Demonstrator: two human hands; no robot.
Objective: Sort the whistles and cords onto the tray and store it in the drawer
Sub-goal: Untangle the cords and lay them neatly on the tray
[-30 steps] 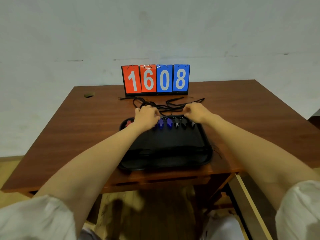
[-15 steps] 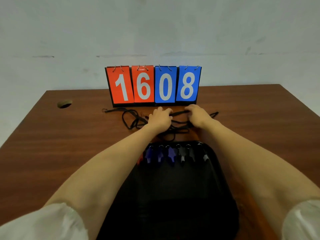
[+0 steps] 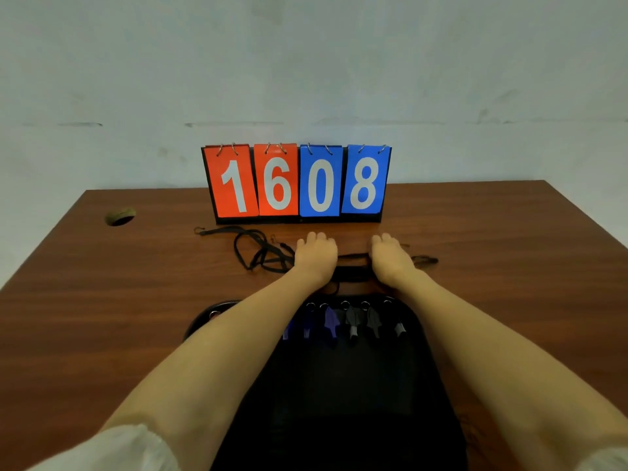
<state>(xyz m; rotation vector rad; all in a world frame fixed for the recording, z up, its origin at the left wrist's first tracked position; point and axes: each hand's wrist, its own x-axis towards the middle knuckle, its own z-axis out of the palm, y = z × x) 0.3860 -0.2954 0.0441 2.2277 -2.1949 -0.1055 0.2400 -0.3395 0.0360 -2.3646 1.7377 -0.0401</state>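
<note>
A black tray lies on the wooden table in front of me. Along its far edge sits a row of several whistles, blue ones on the left and black ones on the right; my left forearm hides the leftmost part of the row. Just beyond the tray lie black cords in a loose tangle. My left hand and my right hand rest knuckles-up on the cords, fingers curled down over a bundled stretch that runs between them. One cord end sticks out to the right.
A flip scoreboard reading 1608 stands at the back of the table, close behind the cords. A round cable hole is at the far left. A pale wall rises behind the table.
Both hands left the whistle row on the tray and went forward onto the cords. The hands have since spread a little apart, with the bundle pulled straight between them. The camera leaned closer.
</note>
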